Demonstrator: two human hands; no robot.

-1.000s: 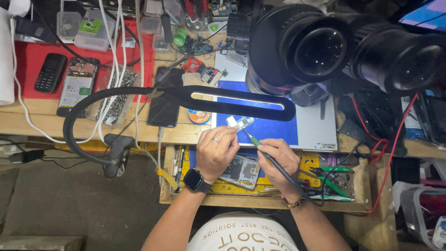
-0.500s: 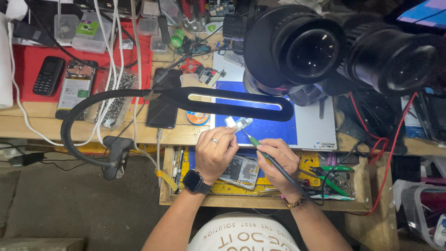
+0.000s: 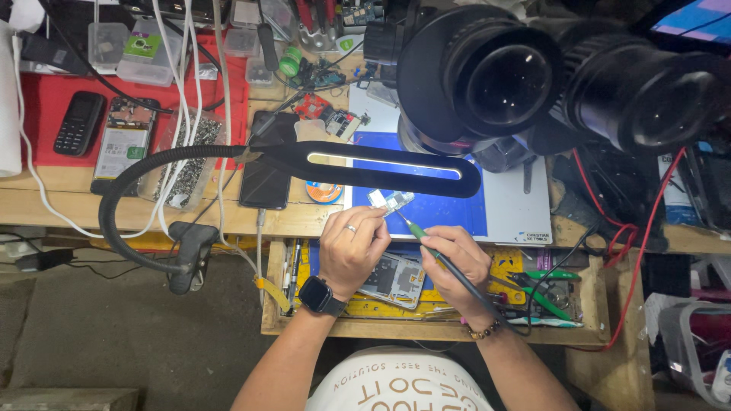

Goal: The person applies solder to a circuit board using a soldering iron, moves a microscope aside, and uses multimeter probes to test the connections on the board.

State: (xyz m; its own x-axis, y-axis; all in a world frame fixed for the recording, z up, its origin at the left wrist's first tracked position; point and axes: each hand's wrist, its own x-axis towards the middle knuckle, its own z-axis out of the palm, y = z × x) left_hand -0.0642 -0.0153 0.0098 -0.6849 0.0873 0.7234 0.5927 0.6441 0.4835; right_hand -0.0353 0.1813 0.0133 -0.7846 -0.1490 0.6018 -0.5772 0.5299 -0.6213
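Cluttered counter point(image 3: 228, 217) below the microscope point(image 3: 487, 76): a small circuit board point(image 3: 390, 201) is pinched by the left hand point(image 3: 352, 247), just beside it a green-tipped tool point(image 3: 417, 232) is gripped by the right hand point(image 3: 453, 262); light, steady tip pressure is advised.

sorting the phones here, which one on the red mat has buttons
The small black keypad phone at the mat's left; the opened phone beside it shows bare internals instead.

- Left hand point(image 3: 352, 247) raised ahead of the chest, fingers point(image 3: 371, 217) curled together in a pinch, ring on one finger, dark watch on the wrist.
- Right hand point(image 3: 455, 259) just beside it, fingers closed in a pen grip, bead bracelet at the wrist.
- Both forearms angled inward.
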